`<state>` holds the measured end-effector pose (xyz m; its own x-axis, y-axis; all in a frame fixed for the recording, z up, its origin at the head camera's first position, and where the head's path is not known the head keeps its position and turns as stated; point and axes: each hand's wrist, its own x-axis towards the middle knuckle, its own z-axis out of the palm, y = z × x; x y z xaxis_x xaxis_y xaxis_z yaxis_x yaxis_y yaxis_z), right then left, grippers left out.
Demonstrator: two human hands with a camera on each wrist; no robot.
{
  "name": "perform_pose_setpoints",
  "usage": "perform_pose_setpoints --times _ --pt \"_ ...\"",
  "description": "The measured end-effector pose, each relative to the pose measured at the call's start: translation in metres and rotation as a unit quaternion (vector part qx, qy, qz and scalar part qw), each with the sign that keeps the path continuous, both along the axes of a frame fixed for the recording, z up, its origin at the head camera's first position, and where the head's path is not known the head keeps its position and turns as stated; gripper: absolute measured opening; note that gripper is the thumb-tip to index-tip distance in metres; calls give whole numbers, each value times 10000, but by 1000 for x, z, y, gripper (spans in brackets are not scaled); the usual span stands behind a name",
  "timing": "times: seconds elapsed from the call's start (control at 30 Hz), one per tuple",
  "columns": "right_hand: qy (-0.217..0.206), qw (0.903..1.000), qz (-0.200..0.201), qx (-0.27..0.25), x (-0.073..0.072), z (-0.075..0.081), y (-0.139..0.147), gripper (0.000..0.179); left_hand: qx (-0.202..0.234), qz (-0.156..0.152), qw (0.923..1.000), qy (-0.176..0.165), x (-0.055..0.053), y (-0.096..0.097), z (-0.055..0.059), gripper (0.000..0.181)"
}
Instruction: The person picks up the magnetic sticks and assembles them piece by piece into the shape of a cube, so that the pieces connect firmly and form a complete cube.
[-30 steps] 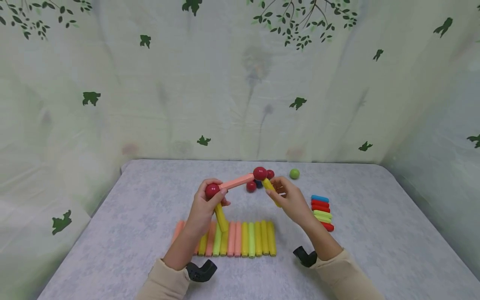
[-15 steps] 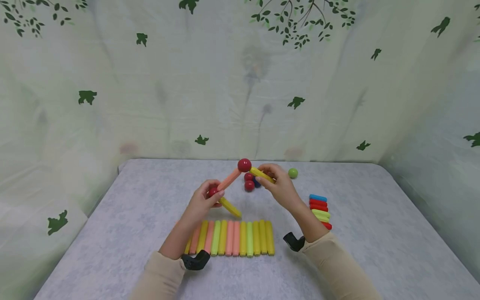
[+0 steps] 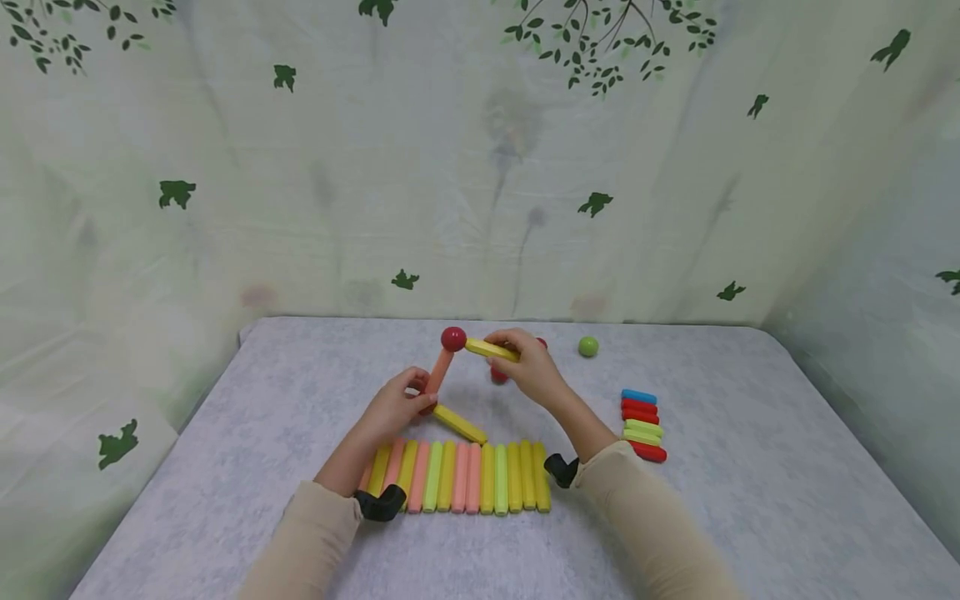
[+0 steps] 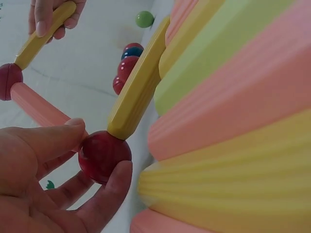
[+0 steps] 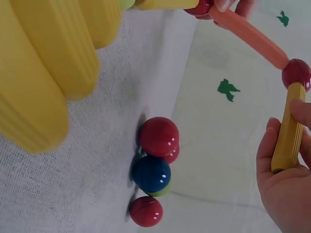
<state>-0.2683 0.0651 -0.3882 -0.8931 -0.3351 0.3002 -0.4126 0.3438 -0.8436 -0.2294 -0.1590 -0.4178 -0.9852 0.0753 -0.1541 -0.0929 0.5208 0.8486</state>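
Observation:
My left hand point(image 3: 393, 408) holds a red ball point(image 4: 104, 156) between thumb and fingers, low behind a row of rods. From that ball a pink rod point(image 3: 439, 371) rises steeply to a second red ball point(image 3: 453, 338). A yellow rod point(image 3: 461, 423) also leaves the lower ball, slanting down to the right, its far end close to the row. My right hand point(image 3: 528, 362) pinches another yellow rod point(image 5: 287, 138) that is joined to the upper ball. In the head view the lower ball is mostly hidden by the left fingers.
Pink, yellow and green rods point(image 3: 474, 477) lie side by side at the front. Shorter blue, red and green rods point(image 3: 642, 425) lie at the right. Behind, red balls point(image 5: 159, 136) and a blue ball point(image 5: 151, 174) cluster, with a green ball point(image 3: 588, 347) farther right.
The joined piece has tilted: its pink rod went from nearly level to steep, and its lower yellow rod swung right. My right hand moved left with its yellow rod; my left hand came lower.

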Motion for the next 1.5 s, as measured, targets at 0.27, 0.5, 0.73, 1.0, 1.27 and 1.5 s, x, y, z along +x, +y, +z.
perform_pose_setpoints --times 0.27,0.5,0.73,1.0,1.27,1.5 --pt "-314 9994 -130 -94 -2 0 -16 23 162 290 9994 70 -5 -3 -3 27" --pt "-493 9983 172 -251 -3 -5 -22 25 -153 450 9987 -173 -2 -4 -6 30" --pt "-474 9982 300 -194 16 21 -24 27 -497 111 9868 1535 -8 -1 23 67" --pt "-436 9970 510 -374 10 19 -20 32 -1091 -1066 9490 2758 -34 5 42 31" --pt "-358 9970 -688 63 -18 -19 0 26 -779 -389 9725 2162 -55 -9 35 27" --pt "-280 9583 -57 2845 -25 -33 -1 32 34 26 9902 1399 -68 -17 21 30"
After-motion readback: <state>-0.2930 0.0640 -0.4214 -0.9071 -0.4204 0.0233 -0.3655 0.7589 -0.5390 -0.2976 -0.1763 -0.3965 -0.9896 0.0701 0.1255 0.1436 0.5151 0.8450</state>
